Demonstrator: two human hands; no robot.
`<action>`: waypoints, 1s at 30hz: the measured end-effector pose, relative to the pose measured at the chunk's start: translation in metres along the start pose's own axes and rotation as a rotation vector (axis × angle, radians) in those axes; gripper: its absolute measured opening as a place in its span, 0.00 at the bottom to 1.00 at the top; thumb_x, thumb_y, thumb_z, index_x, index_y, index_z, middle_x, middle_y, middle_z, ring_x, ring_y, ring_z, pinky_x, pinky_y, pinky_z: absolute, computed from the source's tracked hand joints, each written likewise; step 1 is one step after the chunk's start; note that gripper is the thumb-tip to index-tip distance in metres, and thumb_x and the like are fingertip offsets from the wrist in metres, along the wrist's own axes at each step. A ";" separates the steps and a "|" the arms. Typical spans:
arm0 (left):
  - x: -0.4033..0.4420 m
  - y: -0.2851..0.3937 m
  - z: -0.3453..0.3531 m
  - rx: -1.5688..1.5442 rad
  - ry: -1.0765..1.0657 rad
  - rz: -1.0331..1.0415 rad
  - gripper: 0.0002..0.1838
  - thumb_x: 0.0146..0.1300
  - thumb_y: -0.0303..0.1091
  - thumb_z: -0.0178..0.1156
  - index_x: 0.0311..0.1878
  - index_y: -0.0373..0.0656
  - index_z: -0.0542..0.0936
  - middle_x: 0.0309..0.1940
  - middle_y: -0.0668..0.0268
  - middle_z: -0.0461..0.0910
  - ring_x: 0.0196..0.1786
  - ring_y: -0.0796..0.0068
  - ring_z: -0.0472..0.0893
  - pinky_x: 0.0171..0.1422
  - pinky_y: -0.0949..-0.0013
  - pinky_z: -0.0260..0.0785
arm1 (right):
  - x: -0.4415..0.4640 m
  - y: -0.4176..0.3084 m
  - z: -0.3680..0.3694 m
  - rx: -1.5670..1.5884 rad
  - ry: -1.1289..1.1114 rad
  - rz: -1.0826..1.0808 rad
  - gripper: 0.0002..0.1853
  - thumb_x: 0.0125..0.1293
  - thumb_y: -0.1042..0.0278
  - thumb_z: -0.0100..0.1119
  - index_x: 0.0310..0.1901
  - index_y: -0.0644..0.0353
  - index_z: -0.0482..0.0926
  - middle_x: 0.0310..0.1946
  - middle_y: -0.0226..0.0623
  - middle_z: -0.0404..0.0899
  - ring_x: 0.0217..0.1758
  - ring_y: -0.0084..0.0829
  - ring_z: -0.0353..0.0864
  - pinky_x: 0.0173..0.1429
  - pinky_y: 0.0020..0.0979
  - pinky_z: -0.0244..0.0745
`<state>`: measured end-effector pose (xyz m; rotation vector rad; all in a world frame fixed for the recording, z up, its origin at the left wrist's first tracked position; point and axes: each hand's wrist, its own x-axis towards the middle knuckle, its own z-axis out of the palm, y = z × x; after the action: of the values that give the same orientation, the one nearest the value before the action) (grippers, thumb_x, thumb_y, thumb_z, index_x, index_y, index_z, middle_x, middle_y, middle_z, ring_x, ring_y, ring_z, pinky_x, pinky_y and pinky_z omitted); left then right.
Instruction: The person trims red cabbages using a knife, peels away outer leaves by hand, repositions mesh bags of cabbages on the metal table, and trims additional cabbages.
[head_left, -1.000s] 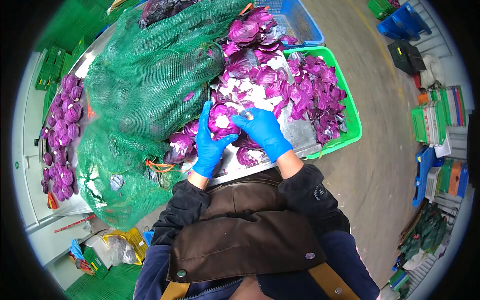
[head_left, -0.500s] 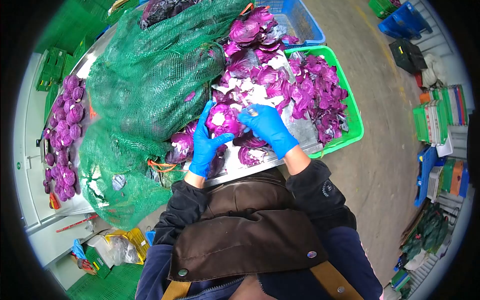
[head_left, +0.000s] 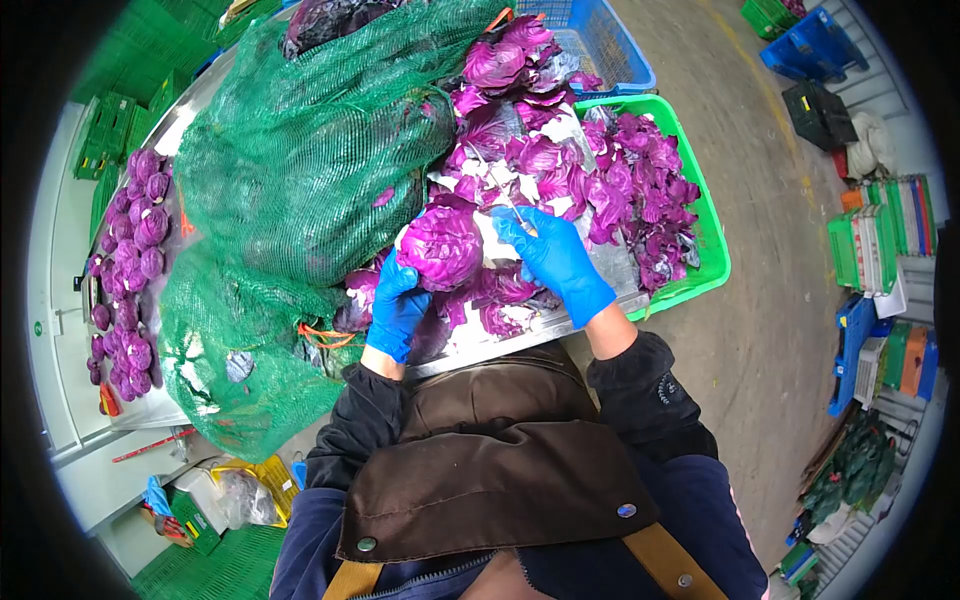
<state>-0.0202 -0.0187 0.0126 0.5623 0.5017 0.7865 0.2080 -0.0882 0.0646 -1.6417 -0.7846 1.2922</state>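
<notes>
My left hand (head_left: 398, 308), in a blue glove, holds a round purple cabbage (head_left: 440, 248) from its left and lower side. The cabbage shows its smooth leafy face. To its right, my right hand (head_left: 560, 258), gloved too, is closed around a small knife (head_left: 519, 212) whose thin blade points up and left. Purple leaves and white trimmings (head_left: 500, 185) lie beyond both hands on the metal table (head_left: 480, 348). More loose leaves are between my hands and the table's near edge.
A green crate (head_left: 712, 240) full of purple leaves stands at the right, with a blue crate (head_left: 635, 50) behind. Green net sacks (head_left: 300, 180) bulge at the left, an orange tie (head_left: 328, 333) near their front. Several cabbages (head_left: 130, 260) lie at the far left.
The cabbage has turned in my left hand, so its pale cut base no longer shows. My right hand has moved right, away from the cabbage, and the knife blade has come into view.
</notes>
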 end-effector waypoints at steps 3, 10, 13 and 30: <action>0.008 0.005 0.014 0.033 -0.060 0.037 0.43 0.49 0.32 0.68 0.70 0.37 0.62 0.65 0.57 0.69 0.68 0.60 0.69 0.74 0.55 0.58 | -0.007 -0.008 0.022 -0.031 0.147 -0.368 0.23 0.62 0.59 0.68 0.57 0.60 0.78 0.40 0.36 0.84 0.34 0.23 0.79 0.40 0.28 0.77; 0.015 0.004 0.016 0.282 -0.055 -0.082 0.46 0.45 0.26 0.71 0.70 0.36 0.63 0.61 0.61 0.73 0.63 0.66 0.73 0.72 0.62 0.63 | -0.004 -0.011 0.017 -0.468 0.122 -0.563 0.16 0.59 0.56 0.67 0.47 0.50 0.82 0.30 0.37 0.81 0.31 0.35 0.83 0.36 0.34 0.76; 0.016 -0.003 0.011 0.115 -0.033 -0.179 0.40 0.48 0.27 0.69 0.68 0.36 0.66 0.58 0.62 0.76 0.59 0.67 0.77 0.67 0.64 0.68 | -0.002 -0.004 0.014 -0.389 0.160 -0.607 0.12 0.60 0.58 0.66 0.43 0.52 0.82 0.30 0.37 0.81 0.30 0.36 0.82 0.34 0.34 0.76; 0.024 0.012 0.027 0.323 -0.028 -0.059 0.41 0.47 0.28 0.71 0.67 0.36 0.67 0.59 0.61 0.75 0.61 0.67 0.75 0.69 0.64 0.64 | 0.004 -0.001 0.016 -0.119 0.026 -0.451 0.14 0.54 0.62 0.72 0.38 0.59 0.83 0.28 0.39 0.82 0.30 0.35 0.82 0.36 0.33 0.77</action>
<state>0.0044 -0.0007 0.0356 0.8524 0.6218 0.6433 0.1939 -0.0806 0.0629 -1.4572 -1.1567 0.9171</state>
